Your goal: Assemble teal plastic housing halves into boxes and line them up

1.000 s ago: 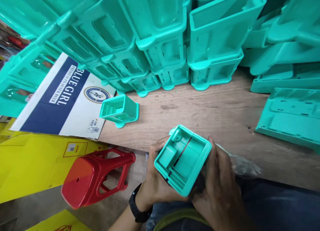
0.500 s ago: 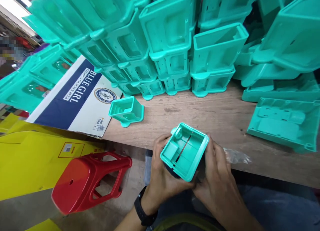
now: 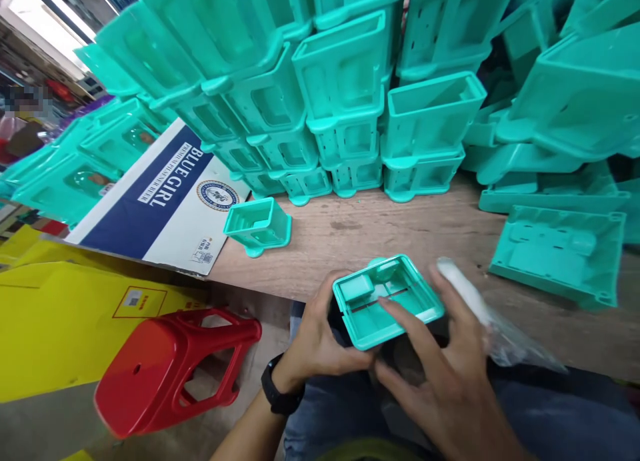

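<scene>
The left hand (image 3: 320,334) gripped a green box (image 3: 367,324) with a block (image 3: 356,286) inside. The right hand (image 3: 450,374) spread over it, near a bag (image 3: 515,346) at the bench's (image 3: 365,228) front edge.

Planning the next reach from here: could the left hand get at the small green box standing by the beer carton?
Probably not while it grips as it does: the left hand is holding another green box. The way itself looks free, with only tabletop showing between.

Wood-grain tabletop (image 3: 370,238), teal housings (image 3: 345,78) (many stacked)
</scene>
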